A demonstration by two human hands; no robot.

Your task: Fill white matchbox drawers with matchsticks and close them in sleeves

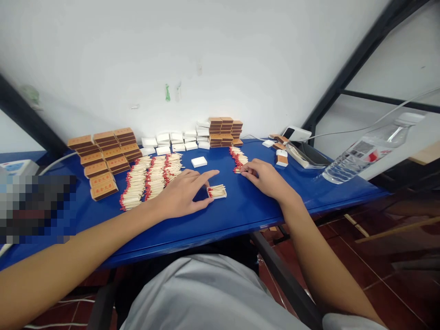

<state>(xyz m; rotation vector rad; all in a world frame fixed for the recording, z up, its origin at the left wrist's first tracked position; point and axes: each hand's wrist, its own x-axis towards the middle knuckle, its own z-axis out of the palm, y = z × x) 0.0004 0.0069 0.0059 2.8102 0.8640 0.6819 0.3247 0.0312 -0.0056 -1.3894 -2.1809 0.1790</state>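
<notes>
My left hand (pixel 185 195) is beside a small white matchbox tray (pixel 220 196) with red-tipped matches lying in it. The thumb and a curled finger hold the tray's left end, while the index finger stretches out above it. My right hand (pixel 263 176) has its fingertips pinched together at the near end of a narrow row of matches (pixel 239 156); which matches are between the fingertips is too small to make out. A white tray (pixel 199 162) lies between the two hands, farther back. Wide rows of matches (pixel 154 176) lie left of my left hand.
Brown matchboxes (pixel 105 158) are stacked at the left, with more boxes (pixel 225 132) by the wall. White trays (pixel 177 140) line the wall. At the right are loose boxes (pixel 282 159), a white device (pixel 297 133), a black tray (pixel 314 158) and a water bottle (pixel 367 153).
</notes>
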